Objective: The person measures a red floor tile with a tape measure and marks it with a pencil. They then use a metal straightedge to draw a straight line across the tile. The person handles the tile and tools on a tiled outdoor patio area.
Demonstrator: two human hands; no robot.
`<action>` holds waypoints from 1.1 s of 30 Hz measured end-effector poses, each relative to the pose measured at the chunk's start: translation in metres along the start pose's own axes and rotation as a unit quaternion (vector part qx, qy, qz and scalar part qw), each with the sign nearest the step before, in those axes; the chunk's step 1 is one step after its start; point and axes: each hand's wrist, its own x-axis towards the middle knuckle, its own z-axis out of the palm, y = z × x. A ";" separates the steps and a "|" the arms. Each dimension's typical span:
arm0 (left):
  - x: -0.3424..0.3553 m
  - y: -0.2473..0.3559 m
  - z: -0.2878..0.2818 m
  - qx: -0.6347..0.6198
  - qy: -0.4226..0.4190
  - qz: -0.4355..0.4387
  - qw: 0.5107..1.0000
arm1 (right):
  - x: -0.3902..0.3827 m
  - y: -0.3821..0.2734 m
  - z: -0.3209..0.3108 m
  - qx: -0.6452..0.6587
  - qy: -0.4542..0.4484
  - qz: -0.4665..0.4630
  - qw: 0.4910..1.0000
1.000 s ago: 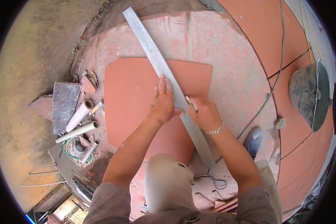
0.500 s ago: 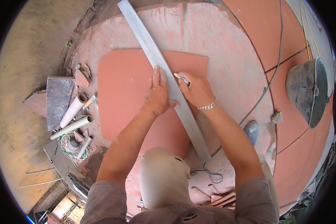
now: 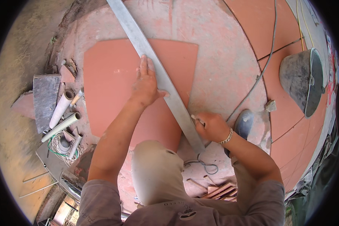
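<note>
A large reddish-brown tile (image 3: pixel 105 86) with cut corners lies on the dusty pink floor before me. A long grey metal straightedge (image 3: pixel 169 86) crosses it slantwise, from the far left toward my knees. My left hand (image 3: pixel 144 86) lies flat along the straightedge, fingers stretched out and the thumb across the metal. Near the straightedge's close end, past the tile's edge, my right hand (image 3: pixel 212 128) is closed round a slim pen-like tool (image 3: pixel 193 117), largely hidden by the fingers. A chain bracelet circles the right wrist.
To the left are cardboard-like rolls (image 3: pixel 62 108), a dark slab (image 3: pixel 46 100) and coiled cord (image 3: pixel 60 148). A black bucket (image 3: pixel 295 75) lies tipped at the right, beside a grey cable (image 3: pixel 265 64). My shoe (image 3: pixel 245 122) and wood strips (image 3: pixel 222 190) are close by.
My right hand with the pen-like tool has moved down toward me along the straightedge. The left hand stays on the straightedge. The whole view has shifted slightly.
</note>
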 end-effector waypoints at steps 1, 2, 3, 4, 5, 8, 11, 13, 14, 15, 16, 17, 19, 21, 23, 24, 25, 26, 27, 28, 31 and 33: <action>0.000 0.000 0.001 -0.002 0.003 -0.003 1.000 | 0.004 -0.002 -0.002 0.027 0.068 -0.035 0.997; 0.000 0.000 0.002 0.002 0.005 -0.001 1.000 | 0.015 -0.002 -0.004 0.044 0.108 -0.039 0.992; 0.000 0.000 0.002 0.001 0.008 0.000 1.000 | 0.028 -0.002 -0.004 0.061 0.150 -0.043 0.986; 0.000 0.000 0.002 -0.002 0.007 -0.001 1.000 | 0.044 -0.002 -0.002 0.062 0.160 -0.049 0.984; 0.001 0.000 0.001 -0.011 0.002 -0.001 1.000 | 0.060 -0.002 0.002 0.063 0.171 -0.054 0.982; 0.001 0.000 0.000 -0.034 -0.012 -0.007 0.999 | 0.069 -0.002 0.012 0.052 0.156 -0.057 0.985; -0.001 -0.002 0.001 -0.019 -0.005 -0.003 1.000 | 0.041 -0.005 0.014 0.018 0.088 -0.025 0.996; 0.000 -0.002 0.001 -0.004 -0.003 -0.005 1.000 | 0.023 -0.006 0.003 -0.003 0.039 -0.006 0.999; 0.000 -0.001 0.000 -0.007 -0.001 -0.002 1.000 | 0.019 -0.006 -0.003 -0.008 0.018 -0.004 1.000; -0.001 -0.001 0.000 -0.011 0.000 0.000 1.000 | 0.020 -0.008 -0.009 -0.026 -0.030 0.032 0.999; -0.001 -0.001 -0.001 -0.016 0.000 -0.002 1.000 | 0.028 -0.011 -0.013 0.020 0.056 -0.013 0.998; -0.001 -0.001 -0.002 -0.019 -0.003 -0.001 1.000 | 0.042 -0.013 -0.016 0.052 0.114 -0.030 0.992; -0.001 -0.001 -0.004 -0.025 -0.016 -0.008 1.000 | 0.079 -0.019 -0.019 0.079 0.171 -0.041 0.981; -0.001 -0.001 -0.004 -0.033 -0.016 -0.007 0.999 | 0.123 -0.021 -0.017 0.072 0.185 -0.043 0.979; 0.000 -0.003 -0.003 -0.042 -0.006 0.000 0.999 | 0.160 -0.024 -0.010 0.072 0.204 -0.041 0.975; 0.000 -0.004 -0.002 -0.049 0.004 0.005 0.999 | 0.173 -0.025 -0.005 0.069 0.208 -0.054 0.974; 0.000 -0.004 0.001 -0.055 0.005 0.006 0.998 | 0.183 -0.024 -0.001 0.067 0.212 -0.064 0.973; 0.000 -0.004 0.002 -0.053 0.005 0.006 0.999 | 0.186 -0.022 0.002 0.063 0.211 -0.061 0.973; 0.001 -0.004 0.002 -0.051 -0.002 0.002 0.999 | 0.184 -0.020 0.004 0.054 0.202 -0.061 0.976; 0.001 -0.004 0.002 -0.048 -0.008 -0.001 0.999 | 0.180 -0.017 0.004 0.044 0.186 -0.050 0.980; 0.000 -0.004 0.000 -0.047 -0.010 -0.002 0.999 | 0.153 -0.011 0.002 -0.001 0.158 -0.059 0.986; -0.002 -0.002 -0.002 -0.049 -0.012 -0.003 0.999 | 0.118 -0.009 0.003 -0.010 0.150 -0.065 0.987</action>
